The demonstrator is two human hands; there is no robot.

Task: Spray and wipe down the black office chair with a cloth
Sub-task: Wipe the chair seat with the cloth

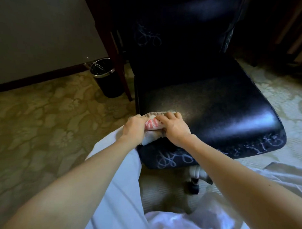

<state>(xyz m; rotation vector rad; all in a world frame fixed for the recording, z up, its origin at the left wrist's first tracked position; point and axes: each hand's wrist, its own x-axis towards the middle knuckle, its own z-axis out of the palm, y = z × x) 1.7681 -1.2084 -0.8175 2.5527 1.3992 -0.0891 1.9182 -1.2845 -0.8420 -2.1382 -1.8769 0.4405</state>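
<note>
Wiping: left hand (pixel 132 127) and right hand (pixel 173 126) clutch cloth (pixel 151 125) at chair seat (pixel 215 112) eight o'clock; next, I judge, sweep toward three.

Dim room; patterned carpet (pixel 44 118); grey wall (pixel 32 32); black wastebasket (pixel 106 78)

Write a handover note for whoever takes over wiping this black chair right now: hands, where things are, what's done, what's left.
Left hand and right hand: both grip the bunched beige cloth with pink stripes, fingers curled over it.
The cloth sits on the front left corner of the glossy black office chair seat.
No spray bottle is in view.
Done: hard to judge; the seat's middle looks dull and hazy.
Left: white scribble marks along the seat's front edge and on the backrest, so wipe there, probably after the seat top.
</note>
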